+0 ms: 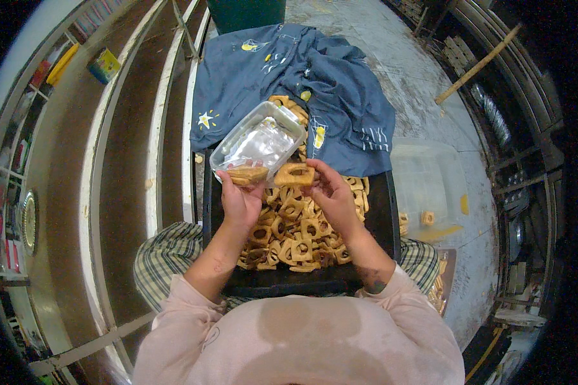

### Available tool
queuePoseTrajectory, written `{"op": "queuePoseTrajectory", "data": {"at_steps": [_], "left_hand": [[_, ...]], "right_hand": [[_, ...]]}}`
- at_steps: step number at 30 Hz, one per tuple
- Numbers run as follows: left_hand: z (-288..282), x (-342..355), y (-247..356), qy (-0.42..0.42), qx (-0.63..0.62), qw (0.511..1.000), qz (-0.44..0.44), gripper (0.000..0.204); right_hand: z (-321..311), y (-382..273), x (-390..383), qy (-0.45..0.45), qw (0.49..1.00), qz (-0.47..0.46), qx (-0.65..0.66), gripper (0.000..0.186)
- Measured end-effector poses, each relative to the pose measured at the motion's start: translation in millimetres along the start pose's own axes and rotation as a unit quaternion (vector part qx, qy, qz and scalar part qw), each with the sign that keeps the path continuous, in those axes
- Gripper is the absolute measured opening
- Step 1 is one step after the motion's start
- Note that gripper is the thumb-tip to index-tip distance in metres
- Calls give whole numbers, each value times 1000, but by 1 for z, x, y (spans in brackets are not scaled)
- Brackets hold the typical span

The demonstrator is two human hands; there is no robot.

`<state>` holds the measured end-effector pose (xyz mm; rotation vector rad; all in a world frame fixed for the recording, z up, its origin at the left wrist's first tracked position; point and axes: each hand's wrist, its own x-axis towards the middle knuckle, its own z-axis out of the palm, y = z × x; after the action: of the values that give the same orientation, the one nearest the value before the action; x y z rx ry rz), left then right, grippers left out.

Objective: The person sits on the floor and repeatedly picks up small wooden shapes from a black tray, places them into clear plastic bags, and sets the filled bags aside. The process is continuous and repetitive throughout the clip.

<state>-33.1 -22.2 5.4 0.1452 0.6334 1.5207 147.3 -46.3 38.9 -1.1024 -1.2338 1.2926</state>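
My left hand (241,204) grips the near end of a clear plastic tub (258,138), its thumb at the rim. A few golden square biscuits (247,175) stand stacked inside that end. In my right hand (334,196) a square golden biscuit (281,177) with a round hole is pinched by its right edge, close beside the tub's near corner. Beneath both hands spreads a heap of similar biscuits (302,249) in a black tray (393,221). The fingers of my left hand are partly hidden beneath the tub.
A dark blue printed cloth (347,77) covers the tray's far part. To the right on the floor is a large translucent bin (430,173) with a few biscuits, and another container (443,282) below it. White-edged shelving (154,135) runs along the left. A wooden pole (478,64) leans at far right.
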Motion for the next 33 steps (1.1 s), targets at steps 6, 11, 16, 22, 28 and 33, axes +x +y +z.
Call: {"op": "queuePoseTrajectory", "data": {"at_steps": [6, 11, 16, 22, 28, 33], "left_hand": [[4, -8, -7, -13, -4, 1000, -25, 51], [3, -10, -9, -21, 12, 999, -44, 51], [6, -17, -15, -55, 21, 995, -81, 47], [5, -21, -16, -118, 42, 983, -136, 43], [-5, -10, -13, -82, 40, 988, -124, 45], [-6, -11, -11, -53, 30, 987, -151, 47]], "right_hand": [[-2, 4, 3, 137, 945, -187, -230, 24], [6, 7, 1, 174, 927, -240, -228, 27], [10, 4, -5, 158, 879, -322, -314, 29], [11, -2, 5, 20, 870, -333, -363, 30], [13, 1, 11, -98, 882, -311, -340, 30], [16, 3, 12, -54, 865, -354, -352, 19]]}}
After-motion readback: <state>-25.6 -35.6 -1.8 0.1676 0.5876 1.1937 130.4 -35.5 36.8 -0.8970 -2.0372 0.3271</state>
